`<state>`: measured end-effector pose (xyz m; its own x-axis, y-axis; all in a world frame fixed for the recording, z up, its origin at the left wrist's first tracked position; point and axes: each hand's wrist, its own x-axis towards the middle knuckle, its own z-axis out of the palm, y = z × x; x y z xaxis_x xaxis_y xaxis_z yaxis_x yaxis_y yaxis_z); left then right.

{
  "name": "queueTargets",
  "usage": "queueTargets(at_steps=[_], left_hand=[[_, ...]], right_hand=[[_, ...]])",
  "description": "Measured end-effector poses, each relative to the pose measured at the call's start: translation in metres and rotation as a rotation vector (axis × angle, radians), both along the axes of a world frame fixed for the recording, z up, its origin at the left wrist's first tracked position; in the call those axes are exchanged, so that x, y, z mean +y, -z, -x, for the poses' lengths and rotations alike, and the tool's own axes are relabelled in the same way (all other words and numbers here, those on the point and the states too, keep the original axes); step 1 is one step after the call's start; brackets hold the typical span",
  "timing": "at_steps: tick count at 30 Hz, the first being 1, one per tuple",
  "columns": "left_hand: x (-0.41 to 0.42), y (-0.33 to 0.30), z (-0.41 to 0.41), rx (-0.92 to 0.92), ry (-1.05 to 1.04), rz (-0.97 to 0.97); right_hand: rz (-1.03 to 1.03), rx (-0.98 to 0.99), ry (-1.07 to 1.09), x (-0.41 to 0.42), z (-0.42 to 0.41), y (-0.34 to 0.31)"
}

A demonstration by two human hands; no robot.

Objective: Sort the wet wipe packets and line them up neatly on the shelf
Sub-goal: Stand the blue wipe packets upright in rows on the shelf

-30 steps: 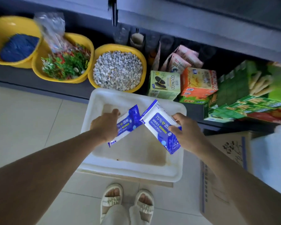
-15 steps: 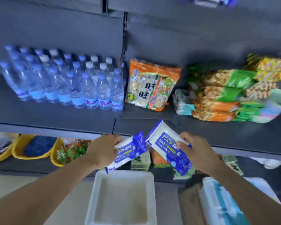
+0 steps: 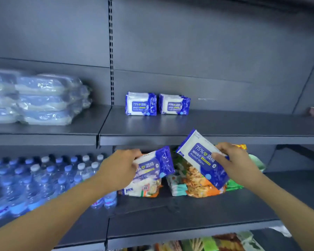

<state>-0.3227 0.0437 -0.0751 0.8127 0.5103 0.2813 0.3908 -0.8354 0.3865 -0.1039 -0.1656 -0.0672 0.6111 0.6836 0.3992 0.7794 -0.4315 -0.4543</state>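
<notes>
Left hand (image 3: 119, 168) grips one wipe packet (image 3: 152, 164), its label partly hidden; right hand (image 3: 233, 163) holds another packet (image 3: 200, 156) below the shelf's (image 3: 225, 127) front edge. Two blurred packets (image 3: 158, 104) stand at the back edge.

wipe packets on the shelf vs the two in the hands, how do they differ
The two shelved packets stand upright side by side on the upper shelf, touching nothing else; the left hand's packet and the right hand's packet are gripped in the air below that shelf, tilted. The shelved ones face squarely forward; the held ones slant at different angles. All share the blue-and-white alcohol wipes design.
</notes>
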Motion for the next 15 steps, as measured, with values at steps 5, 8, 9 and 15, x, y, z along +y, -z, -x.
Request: queueTargets(at_steps=[5,8,9,15], left_hand=[[0.016,-0.052,-0.042,-0.071,0.030,-0.067],[0.029,-0.074,-0.075,-0.106,0.032,-0.105],[0.035,-0.079,-0.087,-0.110,0.019,-0.113],[0.075,-0.091,-0.156,-0.091,-0.122,-0.093]], right_hand=[[-0.096,-0.040,0.013,0.017,-0.054,-0.048],[-0.112,-0.101,-0.045,0.045,-0.094,-0.073],[-0.087,-0.106,-0.065,0.057,-0.107,-0.080],[0.027,-0.130,-0.213,0.144,-0.187,-0.101]])
